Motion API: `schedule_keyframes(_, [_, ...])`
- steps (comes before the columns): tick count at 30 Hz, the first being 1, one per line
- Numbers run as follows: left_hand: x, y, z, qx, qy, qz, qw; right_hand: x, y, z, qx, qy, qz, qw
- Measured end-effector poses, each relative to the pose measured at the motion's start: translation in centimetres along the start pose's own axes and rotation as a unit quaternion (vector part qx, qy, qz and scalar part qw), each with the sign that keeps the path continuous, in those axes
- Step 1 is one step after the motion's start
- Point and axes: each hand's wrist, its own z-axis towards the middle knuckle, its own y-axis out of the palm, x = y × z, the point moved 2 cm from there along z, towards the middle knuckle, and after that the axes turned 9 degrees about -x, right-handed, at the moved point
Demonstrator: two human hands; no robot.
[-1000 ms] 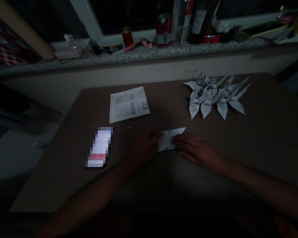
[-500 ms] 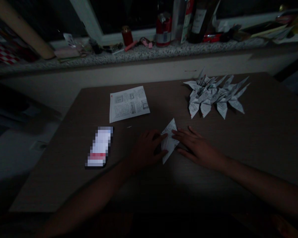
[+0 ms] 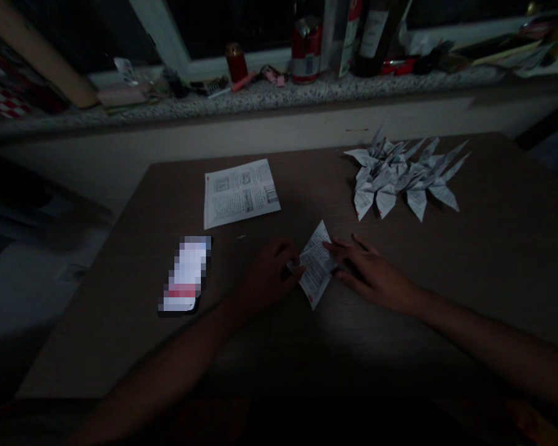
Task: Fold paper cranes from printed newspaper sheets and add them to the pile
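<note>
A small diamond-shaped piece of folded printed paper (image 3: 317, 272) lies on the dark wooden table in front of me. My left hand (image 3: 273, 271) has its thumb and curled fingers closed on the paper's left corner. At the right edge, my right hand (image 3: 374, 272) rests with its fingers stretched and spread, one fingertip on the sheet. Further back on the right stands a cluster of pointed origami pieces (image 3: 395, 176) made of similar printed paper. A flat printed sheet (image 3: 242, 193) lies behind my left hand.
A phone (image 3: 186, 274) with a lit, blurred screen lies left on the table (image 3: 121, 347). Behind the table runs a speckled windowsill (image 3: 246, 99) with a red can (image 3: 306, 52), a dark bottle (image 3: 372, 40), a red jar (image 3: 236, 62) and small clutter.
The folded paper now shows a wider diamond with more print and a red mark near its bottom tip. My left hand has drawn slightly left, to the paper's corner.
</note>
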Motion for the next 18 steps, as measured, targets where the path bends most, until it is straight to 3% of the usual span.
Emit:
schedule_keyframes(11, [0.04,0.34,-0.36,-0.042,0.041,0.089,0.994,0.26,-0.23,-0.06,-0.01,-0.004,0.019,1.0])
schedule_keyframes(18, [0.38,0.26,-0.56,-0.046,0.047,0.111,0.992,0.41,-0.41,-0.04,0.013,-0.062,-0.025,0.998])
